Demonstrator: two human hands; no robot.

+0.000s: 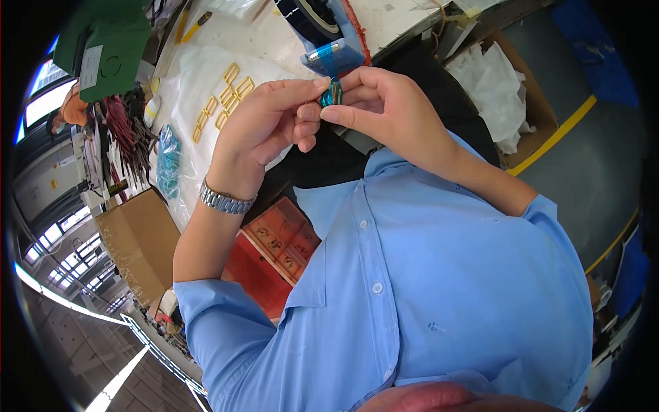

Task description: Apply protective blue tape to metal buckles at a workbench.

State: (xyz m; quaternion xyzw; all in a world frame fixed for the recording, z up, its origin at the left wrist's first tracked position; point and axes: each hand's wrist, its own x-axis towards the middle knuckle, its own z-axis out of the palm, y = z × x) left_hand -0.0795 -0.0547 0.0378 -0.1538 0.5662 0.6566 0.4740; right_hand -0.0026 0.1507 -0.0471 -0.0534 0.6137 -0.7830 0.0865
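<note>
Both my hands meet in front of a tape dispenser (317, 58) on the table. Between them is a small shiny bundle wrapped in blue-green film (331, 95). My left hand (274, 113) pinches its left side with thumb and forefinger, the other fingers curled. From the other side my right hand (395, 113) grips it, thumb in front and fingers behind. A strip of translucent blue tape (332, 65) runs up from the bundle toward the dispenser, which carries a dark blue tape roll (312, 20). What lies inside the wrapping is not clear.
Several gold rectangular rings (233, 93) lie on a white plastic sheet (195, 75) at left. Beside it are a teal plastic-wrapped bundle (168, 161) and a yellow cutter knife (197, 26). A cardboard box (539, 103) with white plastic stands right; red drawers (281, 237) sit below.
</note>
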